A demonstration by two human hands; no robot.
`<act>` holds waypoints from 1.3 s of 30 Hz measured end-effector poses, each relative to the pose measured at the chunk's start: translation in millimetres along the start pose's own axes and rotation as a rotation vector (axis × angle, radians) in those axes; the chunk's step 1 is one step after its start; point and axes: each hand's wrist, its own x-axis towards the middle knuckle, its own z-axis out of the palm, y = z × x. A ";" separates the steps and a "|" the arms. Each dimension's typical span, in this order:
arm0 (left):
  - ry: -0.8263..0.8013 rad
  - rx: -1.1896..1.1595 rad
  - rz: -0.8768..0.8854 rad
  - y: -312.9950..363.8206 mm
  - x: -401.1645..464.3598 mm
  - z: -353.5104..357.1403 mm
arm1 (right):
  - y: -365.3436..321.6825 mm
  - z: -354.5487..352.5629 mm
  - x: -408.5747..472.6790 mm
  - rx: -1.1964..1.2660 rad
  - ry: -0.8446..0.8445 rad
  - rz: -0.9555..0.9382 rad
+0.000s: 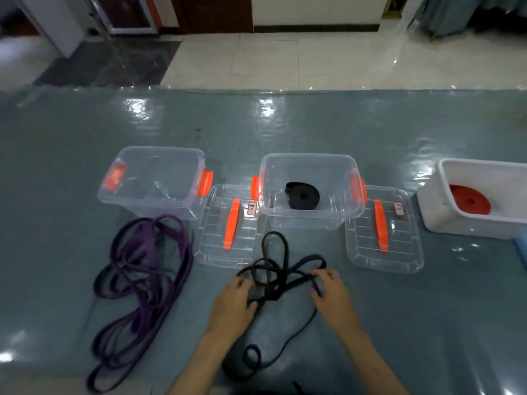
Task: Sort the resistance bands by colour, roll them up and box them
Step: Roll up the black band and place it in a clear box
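Black bands [281, 276] lie in a loose tangle on the table [370, 132], just in front of the middle clear box [312, 218], and both hands are already on them. The left hand [235, 302] rests on the left side of the tangle with curled fingers that seem to grip one strand; the right hand [332, 292] pinches a loop at the right side. From the tangle one long loop runs toward the person, between the two forearms, so the long axis of the loose part goes from the middle box back to the body. I judge that the next move is to free one band from the knot, and for this the right hand is better placed, because the free loop starts under its fingers.

Inside the middle box one rolled black band [302, 195] already lies on the bottom, so the rolls go only a short way forward from the hands. Left of this box, touching its base, a clear lid [228, 229] with an orange handle lies flat; a second lid [383, 232] lies at its right. Both are close beside the tangle and a pulled strand could catch on them. Further left stands an empty clear box [154, 181], and in front of it the purple bands [142, 286] lie unrolled, well apart from the black ones. Far right of the middle box, a white box [473, 220] holds a rolled red band [469, 199].
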 end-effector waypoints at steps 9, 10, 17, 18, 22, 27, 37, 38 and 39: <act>-0.044 -0.143 -0.181 -31.7 -30.6 37.1 | 9.4 23.1 -9.2 0.091 0.000 0.165; -0.047 -0.199 -0.168 -32.4 -30.3 34.7 | 9.4 22.8 -10.2 0.107 0.014 0.181; 0.025 -0.726 -0.135 -12.6 -27.6 -3.5 | -2.7 3.3 -24.9 0.103 0.120 0.120; 0.049 -0.806 -0.124 -5.3 -28.0 -12.5 | -9.1 -1.0 -27.2 0.129 0.129 0.104; 0.169 -0.924 0.007 30.9 -31.1 -50.8 | -53.9 -21.3 -36.1 0.451 0.056 -0.060; 0.153 -0.914 0.262 71.8 -39.4 -94.2 | -109.0 -53.5 -43.5 0.577 -0.031 -0.268; 0.291 -0.877 0.456 121.1 -35.0 -135.1 | -155.2 -114.6 -32.2 0.428 0.332 -0.354; 0.307 -0.892 0.450 124.2 -33.5 -136.4 | -158.4 -118.8 -30.3 0.421 0.343 -0.371; 0.332 -0.906 0.444 127.0 -31.8 -137.8 | -161.1 -123.0 -28.3 0.425 0.355 -0.383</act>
